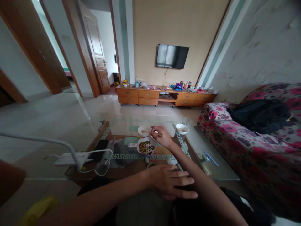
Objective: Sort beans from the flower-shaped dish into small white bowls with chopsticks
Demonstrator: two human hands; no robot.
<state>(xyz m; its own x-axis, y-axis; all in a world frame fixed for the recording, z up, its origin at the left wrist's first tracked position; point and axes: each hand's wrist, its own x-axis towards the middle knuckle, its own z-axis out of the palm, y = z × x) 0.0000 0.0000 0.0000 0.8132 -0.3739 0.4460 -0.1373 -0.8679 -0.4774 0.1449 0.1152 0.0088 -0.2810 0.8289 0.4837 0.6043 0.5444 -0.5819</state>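
My right hand (160, 136) is shut on a pair of thin chopsticks (148, 131), their tips over a white bowl (143, 130) on the glass coffee table (207, 163). Just below that hand sits a white patterned bowl of dark mixed food (146, 147). A small white bowl (182, 129) with pale food stands to the right. My left hand (169, 182) is near the table's front edge, fingers extended and holding nothing, right beside my right forearm (188, 164). I cannot tell whether they touch.
A white power strip (70, 159) with white cables lies at the table's left. A floral sofa (237, 147) with a black bag (260, 115) runs along the right. A low wooden cabinet (164, 97) stands below a wall-mounted television (172, 56).
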